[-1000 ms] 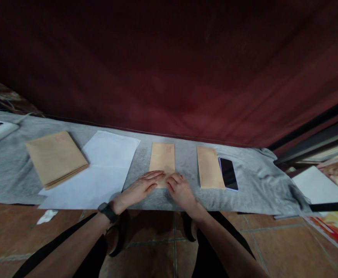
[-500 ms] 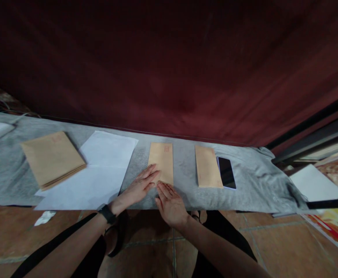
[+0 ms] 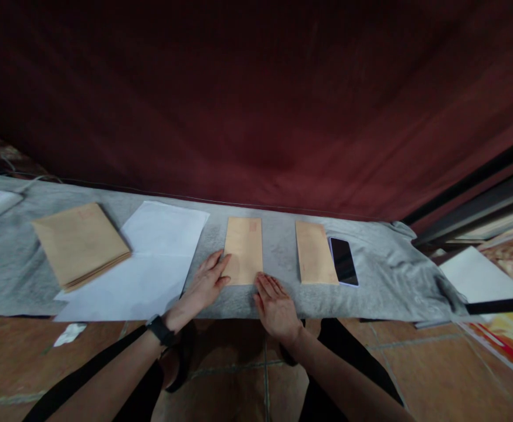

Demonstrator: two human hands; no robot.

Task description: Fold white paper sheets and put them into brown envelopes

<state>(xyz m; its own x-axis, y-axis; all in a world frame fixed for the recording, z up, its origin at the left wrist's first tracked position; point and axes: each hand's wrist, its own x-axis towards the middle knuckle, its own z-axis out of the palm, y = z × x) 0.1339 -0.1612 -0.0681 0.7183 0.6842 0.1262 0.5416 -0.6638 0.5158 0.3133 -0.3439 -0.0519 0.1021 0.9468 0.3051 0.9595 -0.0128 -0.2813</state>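
An envelope (image 3: 244,249) is lying flat just below the middle of the frame
The left hand (image 3: 206,281) is resting open on its left edge, the right hand (image 3: 277,309) is resting open on its lower right corner — neither is closing around it. A second envelope (image 3: 315,254) is lying right of center, beside a phone (image 3: 345,262).

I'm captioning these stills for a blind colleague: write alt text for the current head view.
A person's left hand touches the left edge of a brown envelope on grey cloth; the right hand is at its lower right corner. To the right lie another envelope and a phone; to the left, stacked envelopes partly over white paper.
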